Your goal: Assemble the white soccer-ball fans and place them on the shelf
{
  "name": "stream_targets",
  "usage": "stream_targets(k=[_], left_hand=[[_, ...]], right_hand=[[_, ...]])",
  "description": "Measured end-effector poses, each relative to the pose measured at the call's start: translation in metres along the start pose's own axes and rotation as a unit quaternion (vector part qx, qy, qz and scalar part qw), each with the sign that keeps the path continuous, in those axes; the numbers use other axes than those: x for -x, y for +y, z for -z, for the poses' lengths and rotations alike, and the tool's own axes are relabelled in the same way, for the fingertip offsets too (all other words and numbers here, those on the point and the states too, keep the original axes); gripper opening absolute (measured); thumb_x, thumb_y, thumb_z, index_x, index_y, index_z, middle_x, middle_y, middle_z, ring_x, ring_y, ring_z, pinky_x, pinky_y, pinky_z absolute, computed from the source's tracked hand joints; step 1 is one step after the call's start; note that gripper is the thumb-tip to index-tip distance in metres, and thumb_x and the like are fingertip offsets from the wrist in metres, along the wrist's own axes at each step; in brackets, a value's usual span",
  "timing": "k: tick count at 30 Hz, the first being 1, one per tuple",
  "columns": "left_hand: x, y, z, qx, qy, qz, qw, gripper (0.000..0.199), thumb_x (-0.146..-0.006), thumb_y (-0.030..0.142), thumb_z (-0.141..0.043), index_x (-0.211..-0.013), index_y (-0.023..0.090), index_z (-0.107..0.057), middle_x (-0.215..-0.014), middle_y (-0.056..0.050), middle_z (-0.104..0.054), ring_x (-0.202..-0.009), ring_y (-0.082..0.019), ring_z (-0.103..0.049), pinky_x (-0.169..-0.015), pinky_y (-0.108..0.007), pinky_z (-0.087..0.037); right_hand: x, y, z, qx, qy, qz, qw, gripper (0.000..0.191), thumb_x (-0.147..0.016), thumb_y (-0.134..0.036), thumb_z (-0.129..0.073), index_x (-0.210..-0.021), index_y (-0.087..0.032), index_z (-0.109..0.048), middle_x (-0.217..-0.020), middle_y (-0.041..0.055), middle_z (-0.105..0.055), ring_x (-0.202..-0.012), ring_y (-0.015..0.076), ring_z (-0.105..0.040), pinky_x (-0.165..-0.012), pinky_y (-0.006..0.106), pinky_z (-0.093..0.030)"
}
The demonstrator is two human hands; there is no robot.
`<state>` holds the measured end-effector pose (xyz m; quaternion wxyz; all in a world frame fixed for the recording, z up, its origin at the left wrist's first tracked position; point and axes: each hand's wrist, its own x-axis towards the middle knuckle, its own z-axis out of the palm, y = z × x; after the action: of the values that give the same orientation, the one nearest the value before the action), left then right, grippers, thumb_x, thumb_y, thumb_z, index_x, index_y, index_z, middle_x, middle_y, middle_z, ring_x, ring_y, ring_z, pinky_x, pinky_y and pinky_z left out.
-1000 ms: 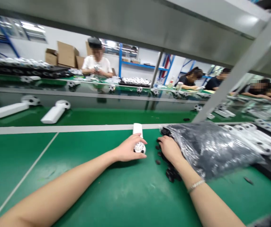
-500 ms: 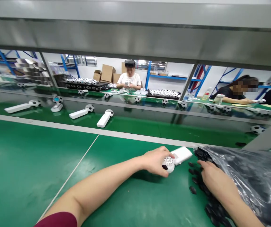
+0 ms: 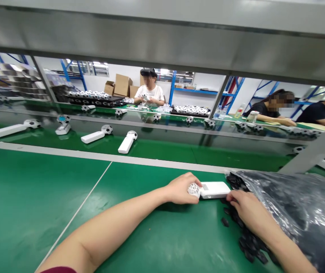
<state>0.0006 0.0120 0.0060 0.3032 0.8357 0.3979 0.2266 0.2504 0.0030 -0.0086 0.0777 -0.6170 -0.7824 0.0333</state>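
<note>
Maroon sleeve cuff (image 3: 57, 270) is showing at the bottom edge, on the left arm. Left hand (image 3: 181, 188) is curling around the lattice head (image 3: 194, 190) of a white handheld fan (image 3: 215, 190), fingers closed over it and holding it firmly. The fan is lying flat and sideways on the green bench mat (image 3: 37, 216), its head pointing left. Right hand (image 3: 249, 206) is reaching the fan's other end from the right, fingertips (image 3: 230, 196) touching the white body; I cannot tell whether they are gripping it or only resting against it.

Small black plastic parts (image 3: 250, 242) are lying loose on the mat just beyond and below the fan, under the right hand. A clear plastic bag (image 3: 296, 201) full of more black parts is sitting right of the fan, its mouth spilling parts onto the mat.

Beyond the fan, a lower shelf (image 3: 157, 149) is carrying finished-looking white fans with football-patterned heads (image 3: 127, 142), spaced well apart. Farther off, past a glass divider, a co-worker in a white T-shirt (image 3: 149, 93) is handling a similar piece at another bench. Two more people (image 3: 270, 108) are working to the far right. Cardboard boxes (image 3: 121, 85) and blue racks (image 3: 176, 87) are standing behind them.
</note>
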Motion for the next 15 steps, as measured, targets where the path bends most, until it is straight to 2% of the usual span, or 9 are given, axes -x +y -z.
stream_targets(k=[5, 9, 12, 15], left_hand=[[0.002, -0.001, 0.001, 0.014, 0.004, -0.023, 1.000, 0.044, -0.059, 0.023, -0.058, -0.103, 0.021, -0.053, -0.106, -0.005, -0.049, -0.097, -0.022, -0.050, -0.087, -0.033, -0.041], [0.003, -0.001, 0.002, 0.028, 0.003, -0.019, 0.999, 0.045, -0.060, 0.020, -0.056, -0.104, 0.022, -0.053, -0.107, -0.004, -0.049, -0.097, -0.022, -0.050, -0.085, -0.032, -0.042], [0.004, -0.003, 0.002, 0.029, 0.009, -0.013, 0.999, 0.046, -0.060, 0.020, -0.056, -0.106, 0.022, -0.052, -0.106, -0.004, -0.049, -0.096, -0.022, -0.050, -0.084, -0.032, -0.042], [0.003, -0.004, 0.001, 0.030, 0.006, -0.018, 0.999, 0.047, -0.060, 0.019, -0.056, -0.107, 0.023, -0.052, -0.106, -0.004, -0.048, -0.096, -0.021, -0.050, -0.084, -0.032, -0.043]], right_hand=[[0.009, -0.010, 0.019, -0.085, -0.005, -0.007, 0.996, 0.014, -0.076, -0.015, -0.040, -0.076, -0.020, -0.053, -0.080, 0.0039, -0.058, -0.075, 0.0177, -0.055, -0.069, 0.029, -0.040], [0.012, -0.020, 0.027, -0.179, 0.044, 0.006, 0.983, 0.015, -0.079, -0.020, -0.041, -0.086, -0.020, -0.054, -0.082, 0.0034, -0.057, -0.076, 0.0176, -0.056, -0.070, 0.031, -0.043], [0.013, -0.033, 0.019, -0.289, 0.064, 0.034, 0.955, 0.015, -0.080, -0.022, -0.044, -0.090, -0.020, -0.055, -0.086, 0.0040, -0.057, -0.077, 0.0167, -0.057, -0.070, 0.031, -0.047], [0.014, -0.049, 0.008, -0.394, 0.048, 0.060, 0.916, 0.012, -0.082, -0.023, -0.046, -0.089, -0.021, -0.054, -0.089, 0.0036, -0.056, -0.078, 0.0150, -0.058, -0.069, 0.028, -0.050]])
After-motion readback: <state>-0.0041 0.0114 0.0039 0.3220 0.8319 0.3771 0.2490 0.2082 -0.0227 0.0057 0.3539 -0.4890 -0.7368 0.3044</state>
